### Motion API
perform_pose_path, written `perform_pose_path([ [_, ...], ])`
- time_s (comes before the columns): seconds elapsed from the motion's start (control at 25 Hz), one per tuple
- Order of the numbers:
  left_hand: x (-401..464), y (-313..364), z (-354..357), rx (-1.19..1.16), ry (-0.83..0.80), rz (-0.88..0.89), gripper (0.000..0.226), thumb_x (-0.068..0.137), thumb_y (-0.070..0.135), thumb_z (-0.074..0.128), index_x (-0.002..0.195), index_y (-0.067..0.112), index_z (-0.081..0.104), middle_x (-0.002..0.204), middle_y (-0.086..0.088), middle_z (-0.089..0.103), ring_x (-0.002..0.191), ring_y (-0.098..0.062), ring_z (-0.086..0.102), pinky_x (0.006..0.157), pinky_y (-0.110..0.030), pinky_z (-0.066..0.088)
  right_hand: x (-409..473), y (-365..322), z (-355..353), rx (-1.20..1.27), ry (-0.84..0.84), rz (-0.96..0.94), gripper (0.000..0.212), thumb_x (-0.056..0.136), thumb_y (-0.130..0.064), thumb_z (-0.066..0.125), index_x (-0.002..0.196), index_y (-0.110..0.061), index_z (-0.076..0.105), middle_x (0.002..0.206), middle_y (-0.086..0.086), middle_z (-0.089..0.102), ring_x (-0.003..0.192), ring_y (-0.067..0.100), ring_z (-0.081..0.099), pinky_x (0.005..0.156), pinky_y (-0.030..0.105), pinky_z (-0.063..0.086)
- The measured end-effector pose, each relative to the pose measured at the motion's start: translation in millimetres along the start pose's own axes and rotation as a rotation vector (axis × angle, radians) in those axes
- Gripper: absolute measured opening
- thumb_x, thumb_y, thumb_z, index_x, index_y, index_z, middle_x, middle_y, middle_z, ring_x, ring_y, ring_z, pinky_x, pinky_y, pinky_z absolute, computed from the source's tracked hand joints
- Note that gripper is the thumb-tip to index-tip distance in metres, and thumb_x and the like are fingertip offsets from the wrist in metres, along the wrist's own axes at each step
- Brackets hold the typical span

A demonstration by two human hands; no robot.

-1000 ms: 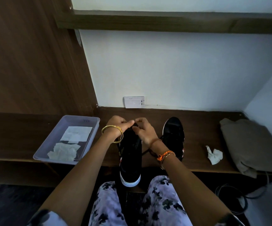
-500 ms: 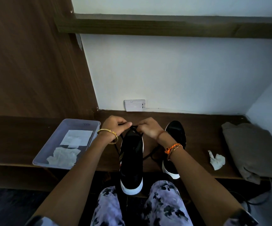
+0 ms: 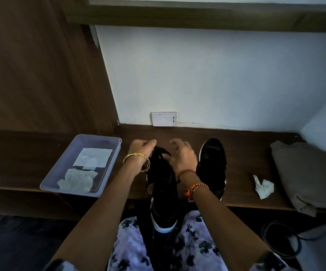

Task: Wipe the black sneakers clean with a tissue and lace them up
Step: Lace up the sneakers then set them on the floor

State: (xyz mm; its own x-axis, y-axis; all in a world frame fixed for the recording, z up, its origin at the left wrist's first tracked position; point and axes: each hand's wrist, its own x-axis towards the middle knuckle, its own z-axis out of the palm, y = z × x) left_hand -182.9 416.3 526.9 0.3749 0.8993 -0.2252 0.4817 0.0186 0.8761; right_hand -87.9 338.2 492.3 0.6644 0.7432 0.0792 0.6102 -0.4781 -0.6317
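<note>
Home, prob. a bedroom nook: dark wood built-in tabletop point(image 3: 41, 159) w/ shelf point(image 3: 197, 16) above, white wall w/ socket point(image 3: 163, 119), folded cloth point(image 3: 307, 173), cable point(image 3: 281, 241) on floor.

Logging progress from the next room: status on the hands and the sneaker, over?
Left hand pinching the lace at the sneaker top. Right hand over the tongue, fingers loosely spread, holding nothing visible. Second sneaker beside it on the shelf; nothing in the way.

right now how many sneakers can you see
2. One sneaker sticks out over the shelf edge toward the lap, both hands at its far end. The other sneaker lies on the shelf just right of it.
</note>
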Motion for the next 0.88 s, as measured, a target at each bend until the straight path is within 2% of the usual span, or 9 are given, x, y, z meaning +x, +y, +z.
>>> perform_pose_path([
  [0.08, 2.5, 3.8, 0.1, -0.025, 0.001, -0.047, 0.039, 0.09, 0.024, 0.054, 0.053, 0.013, 0.048, 0.052, -0.004, 0.043, 0.048, -0.015, 0.039, 0.049, -0.025, 0.028, 4.0, -9.4, -3.2, 0.272, -0.068, -0.155, 0.055, 0.063, -0.021, 0.083, 0.113, -0.019, 0.059, 0.099, 0.003, 0.06, 0.091, 0.011, 0.057, 0.08, 0.029, 0.047],
  [0.2, 4.4, 6.7, -2.9, -0.062, -0.016, -0.061, 0.037, 0.091, 0.027, 0.053, 0.056, 0.014, 0.055, 0.034, 0.009, 0.048, 0.037, -0.004, 0.042, 0.039, -0.017, 0.029, 9.3, -20.2, -26.0, 0.902, -0.131, -0.203, 0.023, 0.083, 0.002, 0.06, 0.089, -0.019, 0.067, 0.055, 0.002, 0.058, 0.052, -0.007, 0.05, 0.055, 0.011, 0.042],
  [0.32, 4.2, 4.6, -3.9, -0.12, 0.035, -0.087, 0.033, 0.093, 0.026, 0.051, 0.082, 0.001, 0.069, 0.049, 0.007, 0.054, 0.049, -0.006, 0.042, 0.047, -0.019, 0.031, 23.1, -6.2, -58.5, 1.528, -0.007, 0.172, 0.054, 0.097, -0.048, 0.022, 0.078, -0.02, 0.064, 0.041, -0.001, 0.057, 0.036, 0.002, 0.049, 0.039, 0.012, 0.036],
  [0.4, 4.8, 2.4, -4.9, -0.144, 0.062, -0.083, 0.036, 0.094, 0.026, 0.05, 0.099, -0.005, 0.067, 0.069, 0.0, 0.056, 0.057, -0.007, 0.043, 0.053, -0.021, 0.033, 32.6, 10.1, -73.7, 1.764, 0.086, 0.362, 0.06, 0.091, -0.061, 0.019, 0.08, -0.018, 0.059, 0.053, -0.008, 0.066, 0.047, 0.004, 0.058, 0.042, 0.012, 0.04],
  [0.48, 4.8, 1.7, -3.9, -0.156, 0.03, -0.077, 0.034, 0.094, 0.03, 0.049, 0.084, 0.004, 0.068, 0.067, 0.001, 0.059, 0.055, -0.007, 0.041, 0.055, -0.023, 0.033, 33.5, 18.3, -75.3, 1.55, 0.093, 0.498, 0.042, 0.094, -0.049, 0.034, 0.078, -0.016, 0.055, 0.059, -0.008, 0.069, 0.056, 0.006, 0.061, 0.045, 0.016, 0.042],
  [0.6, 8.2, 1.7, 0.4, -0.176, 0.007, -0.05, 0.043, 0.093, 0.032, 0.051, 0.053, 0.015, 0.051, 0.025, 0.011, 0.044, 0.043, -0.01, 0.037, 0.047, -0.022, 0.027, 25.8, 22.9, -48.5, 0.872, -0.164, 0.618, 0.013, 0.093, -0.023, 0.049, 0.085, -0.015, 0.055, 0.062, -0.007, 0.066, 0.042, 0.002, 0.06, 0.05, 0.02, 0.037],
  [0.76, 12.0, 1.3, 5.0, -0.211, -0.074, -0.033, 0.043, 0.092, 0.031, 0.054, 0.053, 0.014, 0.05, 0.022, 0.011, 0.039, 0.021, 0.0, 0.034, 0.045, -0.021, 0.026, 13.8, 12.8, -16.7, 0.453, -0.209, 0.158, 0.037, 0.086, -0.013, 0.06, 0.122, -0.012, 0.053, 0.092, -0.001, 0.062, 0.066, 0.011, 0.064, 0.046, 0.008, 0.04],
  [0.84, 14.4, 1.6, 5.9, -0.168, -0.113, -0.006, 0.04, 0.092, 0.032, 0.055, 0.055, 0.015, 0.053, 0.024, 0.012, 0.043, 0.023, 0.002, 0.038, 0.044, -0.019, 0.028, 11.0, -2.2, -14.3, 0.304, -0.296, -0.061, 0.005, 0.085, -0.015, 0.064, 0.088, -0.016, 0.067, 0.08, 0.004, 0.059, 0.058, 0.008, 0.056, 0.048, 0.014, 0.04],
  [0.88, 15.5, 1.6, 5.3, -0.128, -0.113, 0.026, 0.039, 0.091, 0.033, 0.055, 0.057, 0.015, 0.055, 0.028, 0.011, 0.047, 0.028, 0.003, 0.044, 0.047, -0.018, 0.034, 11.9, -6.6, -14.8, 0.182, -0.281, -0.111, 0.015, 0.084, -0.019, 0.065, 0.069, -0.019, 0.064, 0.073, 0.006, 0.057, 0.061, 0.012, 0.054, 0.054, 0.022, 0.04],
])
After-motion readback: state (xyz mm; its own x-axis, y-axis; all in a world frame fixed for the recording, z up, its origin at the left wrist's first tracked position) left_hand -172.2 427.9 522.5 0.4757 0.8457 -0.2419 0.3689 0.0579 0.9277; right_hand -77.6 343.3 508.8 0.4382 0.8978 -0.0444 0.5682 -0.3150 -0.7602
